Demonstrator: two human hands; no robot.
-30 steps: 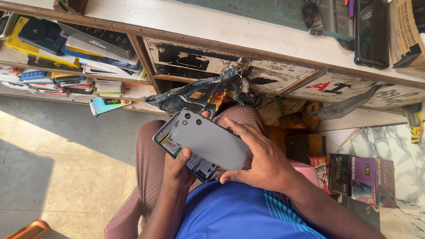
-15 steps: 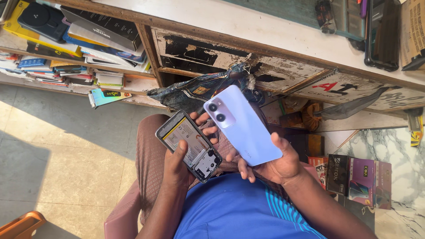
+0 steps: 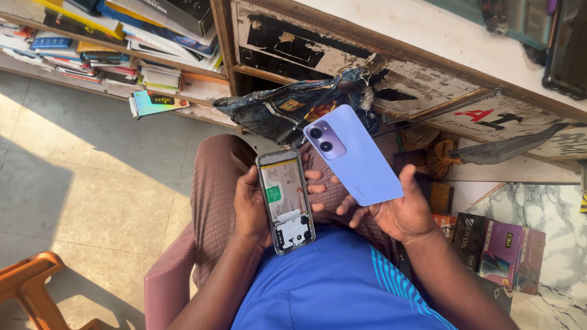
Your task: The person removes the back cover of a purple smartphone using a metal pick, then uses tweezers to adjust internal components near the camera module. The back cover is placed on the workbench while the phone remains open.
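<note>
since a moment ago the two pieces have come further apart: my right hand (image 3: 406, 214) has carried the lilac back cover (image 3: 354, 156) up and to the right, so it no longer overlaps the opened phone (image 3: 285, 201), and a strip of my brown trousers (image 3: 214, 183) shows between them. a second back, the cover lay flat over the phone with both hands pressed on it.

my left hand (image 3: 251, 208) is wrapped around the opened phone from its left edge, fingers curled behind and their tips showing on its right side. the phone stands nearly upright over my lap, its inside facing me: pale battery with a green sticker, and a dark board at the lower end.

my right hand holds the back cover by its lower end, thumb (image 3: 406, 180) laid against the right edge and fingers (image 3: 342, 205) spread beneath. the cover tilts up to the left, its twin camera rings at the top left corner, outer face towards me.

i sit on a maroon chair (image 3: 165, 287) in a blue shirt (image 3: 330, 287). ahead is a worn wooden counter (image 3: 379, 67), with stacked books (image 3: 122, 36) on a shelf to the left and small boxes (image 3: 501, 244) on the marbled floor to the right.
</note>
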